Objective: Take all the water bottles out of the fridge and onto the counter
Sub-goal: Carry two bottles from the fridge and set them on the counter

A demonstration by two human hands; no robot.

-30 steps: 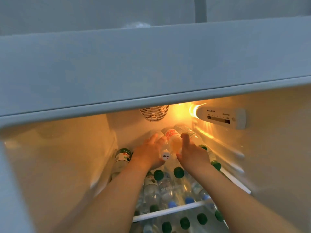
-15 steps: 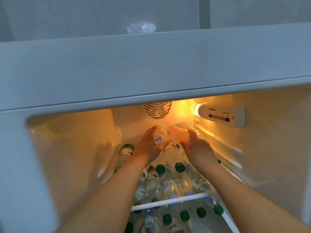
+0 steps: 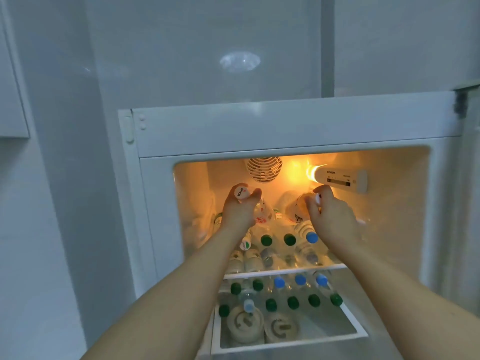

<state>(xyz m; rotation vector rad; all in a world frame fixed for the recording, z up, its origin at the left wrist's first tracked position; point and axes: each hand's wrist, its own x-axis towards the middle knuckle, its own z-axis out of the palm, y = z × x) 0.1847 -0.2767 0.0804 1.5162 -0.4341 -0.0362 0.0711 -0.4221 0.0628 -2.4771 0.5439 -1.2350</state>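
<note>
The open fridge (image 3: 155,229) is lit inside and packed with clear water bottles. My left hand (image 3: 239,213) grips a white-capped bottle (image 3: 262,216) by its neck, lifted above the top shelf. My right hand (image 3: 335,216) grips a second white-capped bottle (image 3: 294,210) the same way, near the control panel. Several bottles with green caps (image 3: 266,240) and blue caps (image 3: 311,237) lie on the top shelf (image 3: 285,271). More lie on the shelf below (image 3: 279,281).
A round fan grille (image 3: 263,168) and a lamp with a control panel (image 3: 340,176) sit at the fridge's back and right wall. Two round lidded tubs (image 3: 244,324) stand in the bottom tray (image 3: 291,344). White cabinet fronts surround the fridge.
Both hands have lifted a bottle each off the pile and drawn apart, toward me. The camera has pulled back, so more of the fridge and the lower shelves shows.
</note>
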